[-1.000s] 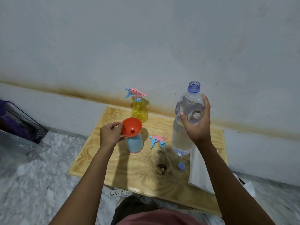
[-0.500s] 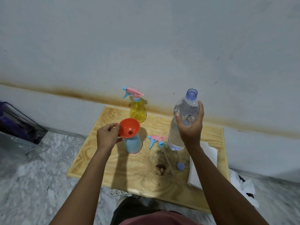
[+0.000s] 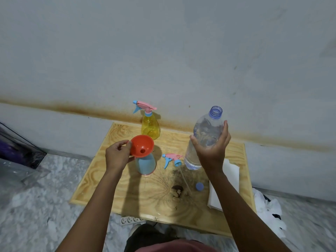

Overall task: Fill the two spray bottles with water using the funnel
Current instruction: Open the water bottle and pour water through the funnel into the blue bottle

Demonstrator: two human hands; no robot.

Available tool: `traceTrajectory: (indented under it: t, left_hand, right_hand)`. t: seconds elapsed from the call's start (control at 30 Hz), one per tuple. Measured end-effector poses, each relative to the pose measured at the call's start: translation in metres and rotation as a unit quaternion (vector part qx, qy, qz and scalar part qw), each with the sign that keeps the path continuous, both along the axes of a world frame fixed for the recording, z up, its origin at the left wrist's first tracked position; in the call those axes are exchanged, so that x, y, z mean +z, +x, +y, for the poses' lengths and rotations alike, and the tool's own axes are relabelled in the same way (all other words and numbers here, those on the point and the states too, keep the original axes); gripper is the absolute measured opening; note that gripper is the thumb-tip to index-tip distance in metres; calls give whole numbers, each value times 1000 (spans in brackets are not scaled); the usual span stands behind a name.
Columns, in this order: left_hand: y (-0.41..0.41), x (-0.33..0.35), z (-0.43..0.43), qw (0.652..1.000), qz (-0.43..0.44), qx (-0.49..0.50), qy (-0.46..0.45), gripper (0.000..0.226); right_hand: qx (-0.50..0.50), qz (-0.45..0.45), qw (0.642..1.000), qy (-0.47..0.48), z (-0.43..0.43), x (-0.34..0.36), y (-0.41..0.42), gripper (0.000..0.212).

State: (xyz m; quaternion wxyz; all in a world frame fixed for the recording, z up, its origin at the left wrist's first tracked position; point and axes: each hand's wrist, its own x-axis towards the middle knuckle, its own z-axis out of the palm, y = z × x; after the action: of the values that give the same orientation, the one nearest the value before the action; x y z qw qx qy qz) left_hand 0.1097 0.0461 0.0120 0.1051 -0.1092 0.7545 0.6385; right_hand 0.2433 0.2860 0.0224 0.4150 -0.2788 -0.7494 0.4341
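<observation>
An orange funnel sits in the neck of the blue spray bottle on the wooden board. My left hand pinches the funnel's rim. My right hand grips a clear, uncapped water bottle, held upright above the board to the right of the funnel. The blue bottle's pink-and-blue spray head lies on the board between them. A yellow spray bottle with its spray head on stands at the board's far edge by the wall.
A blue bottle cap lies near the right side of the board, beside a folded white cloth. A dark knot marks the board's middle. A power strip lies under the near edge. Dark plastic sits at the far left.
The water bottle in my right hand has shifted slightly left and away, staying upright. My left hand keeps hold of the funnel on the blue bottle.
</observation>
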Motion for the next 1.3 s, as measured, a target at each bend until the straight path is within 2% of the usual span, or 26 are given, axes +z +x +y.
traceTrajectory:
  t: [0.07, 0.13, 0.2, 0.27, 0.33, 0.43, 0.47, 0.53, 0.7, 0.83, 0.9, 1.0, 1.07, 1.3]
  left_hand:
    - [1, 1, -1, 1000, -3, 1, 6, 25]
    - [1, 0, -1, 1000, -7, 1, 10, 25]
    - [1, 1, -2, 1000, -10, -1, 14, 25]
    - [1, 1, -3, 1000, -12, -6, 17, 24]
    - [0, 2, -3, 999, -19, -12, 24, 23]
    - [-2, 3, -4, 999, -24, -24, 30, 23]
    - [-2, 3, -6, 999, -20, -32, 29, 22]
    - [1, 2, -6, 998, -10, -55, 26, 21]
    - [5, 1, -12, 995, 15, -89, 35, 18]
    - [6, -17, -11, 988, 30, -147, 19, 22]
    - [-42, -48, -36, 955, 6, -297, 28, 28]
    - [-24, -58, -25, 913, 59, -395, -84, 44]
    - [-17, -55, -23, 908, 91, -400, -82, 42]
    - [-19, -64, -20, 928, 111, -345, -84, 49]
  right_hand:
    - [-58, 3, 995, 75, -9, 0, 7, 97]
    - [-87, 35, 978, 186, -21, 0, 16, 79]
    - [-34, 62, 965, 253, -35, 2, 20, 54]
    - [72, 27, 973, 217, -51, 7, 18, 32]
    - [160, -93, 975, 126, -65, 11, 4, 18]
    - [225, -251, 940, -55, -79, 15, -28, 25]
    - [229, -269, 929, -110, -83, 15, -39, 31]
    - [221, -284, 921, -153, -86, 11, -50, 38]
    - [201, -286, 931, -104, -90, 4, -53, 23]
    - [207, -293, 930, -78, -81, 7, -45, 23]
    - [121, -310, 939, -82, -122, 10, -77, 22]
    - [104, -283, 948, -100, -114, 13, -65, 19]
    - [121, -290, 945, -91, -115, 12, -65, 16]
    - [128, -277, 948, -89, -120, 12, -62, 15]
